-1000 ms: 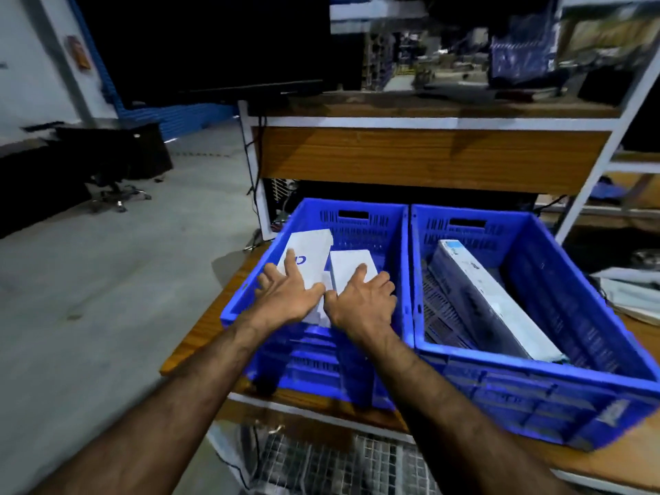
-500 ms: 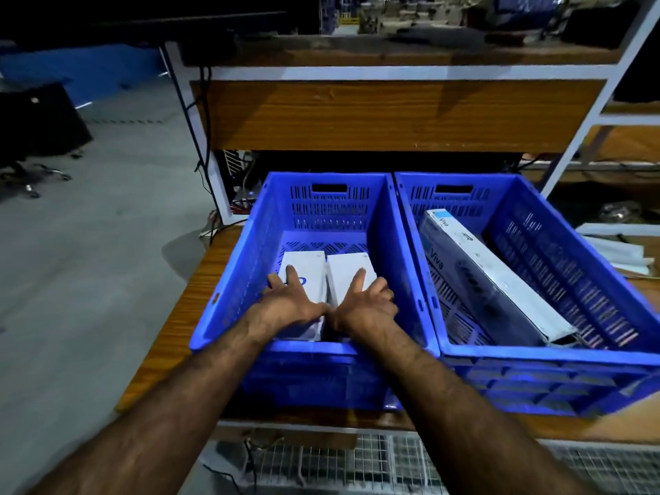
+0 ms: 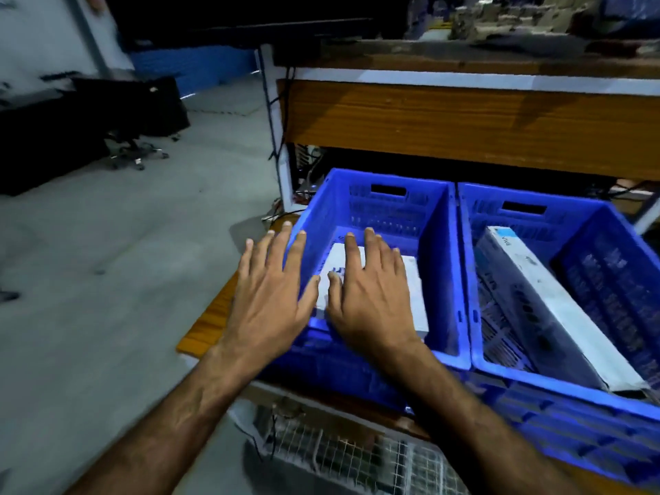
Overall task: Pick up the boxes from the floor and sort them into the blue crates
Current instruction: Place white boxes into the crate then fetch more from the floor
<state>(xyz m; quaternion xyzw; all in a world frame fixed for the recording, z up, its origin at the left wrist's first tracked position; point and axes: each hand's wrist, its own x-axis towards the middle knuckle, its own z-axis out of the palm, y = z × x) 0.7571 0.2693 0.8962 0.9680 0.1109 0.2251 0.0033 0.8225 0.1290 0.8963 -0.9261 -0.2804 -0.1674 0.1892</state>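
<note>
Bare hands, no grip on anything: left hand (image 3: 271,298) and right hand (image 3: 371,298) both released, fingers straight and spread, palms down, thumbs nearly touching, over the near-left corner of the left blue crate (image 3: 443,266). Left hand covers the crate's left wall and rim, right hand sits over the white boxes (image 3: 410,280) lying flat on the crate floor; cannot tell if the fingertips touch them. White boxes have plain pale tops with a small blue mark showing between the hands, mostly hidden by the right hand. Right blue crate (image 3: 607,223) stands touching the left one, holds a long white box (image 3: 535,301) with a blue end, tilted and leaning along the crate. Both crates on a wooden bench (image 3: 207,326), wire mesh (image 3: 357,455) below its edge, wooden shelf panel (image 3: 464,123) behind, grey floor (image 3: 107,280) to the left with an office chair (image 3: 132,151) far back. Versus half a second ago: hands were down inside the crate resting on the two boxes, now lifted up and back with fingers fanned out; boxes stay in the crate; view has swung left, some blur.
</note>
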